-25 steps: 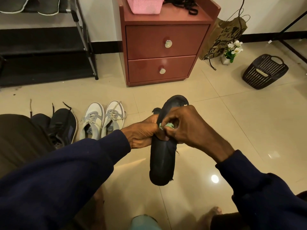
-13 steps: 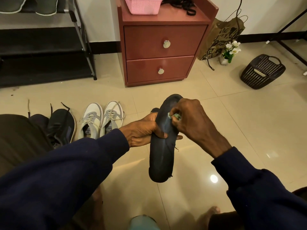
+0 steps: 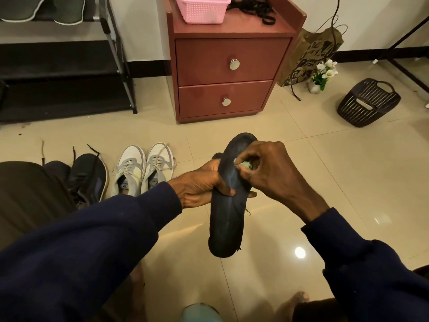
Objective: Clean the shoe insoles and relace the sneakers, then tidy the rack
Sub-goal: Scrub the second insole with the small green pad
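A black insole [image 3: 226, 226] stands upright in front of me. My left hand [image 3: 199, 185] grips its middle from the left, thumb across the front. My right hand [image 3: 267, 170] pinches a small green cloth [image 3: 246, 164] against the insole's upper part. A pair of white and grey sneakers [image 3: 144, 169] sits laced on the floor to the left. Beside them lies a pair of dark sneakers [image 3: 89, 176] with loose laces. The black shoe rack [image 3: 116, 56] stands at the far left, with grey shoes [image 3: 41, 8] on its top shelf.
A red-brown two-drawer cabinet [image 3: 229, 73] stands ahead, carrying a pink basket [image 3: 202, 8] and black laces [image 3: 253, 9]. A brown paper bag [image 3: 311, 54], a small white flower pot [image 3: 322, 76] and a black basket [image 3: 369, 102] lie on the tiled floor at right.
My right hand with the green cloth has slid up the insole from its middle toward the toe end. My left hand keeps its grip.
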`<move>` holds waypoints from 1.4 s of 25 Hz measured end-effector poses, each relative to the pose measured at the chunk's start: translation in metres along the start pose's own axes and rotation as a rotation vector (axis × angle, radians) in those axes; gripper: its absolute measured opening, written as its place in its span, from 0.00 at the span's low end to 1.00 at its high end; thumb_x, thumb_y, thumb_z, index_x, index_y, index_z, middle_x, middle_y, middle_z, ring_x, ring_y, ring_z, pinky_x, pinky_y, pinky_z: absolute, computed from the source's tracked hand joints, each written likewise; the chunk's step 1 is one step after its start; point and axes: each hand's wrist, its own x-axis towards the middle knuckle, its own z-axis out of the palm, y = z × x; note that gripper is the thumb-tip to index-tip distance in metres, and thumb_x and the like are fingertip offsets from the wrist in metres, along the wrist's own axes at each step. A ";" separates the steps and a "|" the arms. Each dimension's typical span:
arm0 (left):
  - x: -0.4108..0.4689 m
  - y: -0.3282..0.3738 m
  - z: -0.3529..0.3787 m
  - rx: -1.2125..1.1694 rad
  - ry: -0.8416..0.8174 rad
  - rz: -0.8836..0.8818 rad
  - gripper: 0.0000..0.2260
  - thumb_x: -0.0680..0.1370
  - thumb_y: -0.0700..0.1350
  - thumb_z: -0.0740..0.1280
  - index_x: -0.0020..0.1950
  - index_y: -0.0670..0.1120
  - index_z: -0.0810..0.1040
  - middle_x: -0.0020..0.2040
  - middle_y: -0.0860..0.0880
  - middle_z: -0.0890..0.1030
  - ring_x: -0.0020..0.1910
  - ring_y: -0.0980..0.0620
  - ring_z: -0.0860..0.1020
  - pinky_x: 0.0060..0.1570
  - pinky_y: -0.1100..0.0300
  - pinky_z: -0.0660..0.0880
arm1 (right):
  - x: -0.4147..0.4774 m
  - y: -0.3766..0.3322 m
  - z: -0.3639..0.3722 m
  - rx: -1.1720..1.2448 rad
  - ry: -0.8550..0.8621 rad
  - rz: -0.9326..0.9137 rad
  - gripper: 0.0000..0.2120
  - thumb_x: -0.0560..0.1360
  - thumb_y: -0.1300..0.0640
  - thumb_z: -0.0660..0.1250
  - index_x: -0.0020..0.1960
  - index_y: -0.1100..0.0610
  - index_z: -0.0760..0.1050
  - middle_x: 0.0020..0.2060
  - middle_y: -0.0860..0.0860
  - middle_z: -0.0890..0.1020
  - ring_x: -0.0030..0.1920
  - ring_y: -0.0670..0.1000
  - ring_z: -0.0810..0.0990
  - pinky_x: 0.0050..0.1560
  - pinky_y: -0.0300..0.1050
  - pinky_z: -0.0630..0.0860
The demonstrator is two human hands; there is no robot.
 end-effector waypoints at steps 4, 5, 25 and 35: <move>-0.001 0.001 -0.003 0.038 0.035 0.015 0.23 0.74 0.18 0.59 0.57 0.41 0.77 0.53 0.40 0.82 0.54 0.42 0.82 0.55 0.49 0.81 | -0.002 -0.009 0.008 0.036 -0.078 -0.075 0.06 0.69 0.63 0.75 0.45 0.55 0.86 0.40 0.45 0.82 0.39 0.42 0.80 0.39 0.28 0.74; -0.001 0.002 -0.002 0.023 0.022 0.012 0.23 0.74 0.18 0.59 0.59 0.41 0.77 0.54 0.40 0.83 0.54 0.42 0.84 0.55 0.48 0.82 | 0.002 -0.004 0.009 0.002 -0.006 -0.069 0.06 0.70 0.63 0.75 0.45 0.56 0.86 0.40 0.47 0.83 0.40 0.44 0.81 0.40 0.30 0.76; 0.003 -0.003 -0.002 -0.040 -0.108 -0.029 0.32 0.74 0.19 0.59 0.76 0.40 0.67 0.72 0.34 0.73 0.69 0.30 0.74 0.69 0.31 0.68 | 0.017 0.009 0.000 -0.054 0.130 -0.007 0.05 0.71 0.62 0.76 0.45 0.55 0.85 0.43 0.50 0.84 0.41 0.45 0.81 0.44 0.42 0.82; -0.001 0.007 0.005 -0.156 0.021 0.011 0.31 0.75 0.19 0.58 0.74 0.41 0.68 0.68 0.34 0.77 0.62 0.32 0.81 0.57 0.36 0.80 | 0.007 0.023 -0.007 -0.093 0.199 0.066 0.07 0.71 0.63 0.77 0.48 0.56 0.85 0.44 0.51 0.83 0.41 0.47 0.82 0.41 0.38 0.81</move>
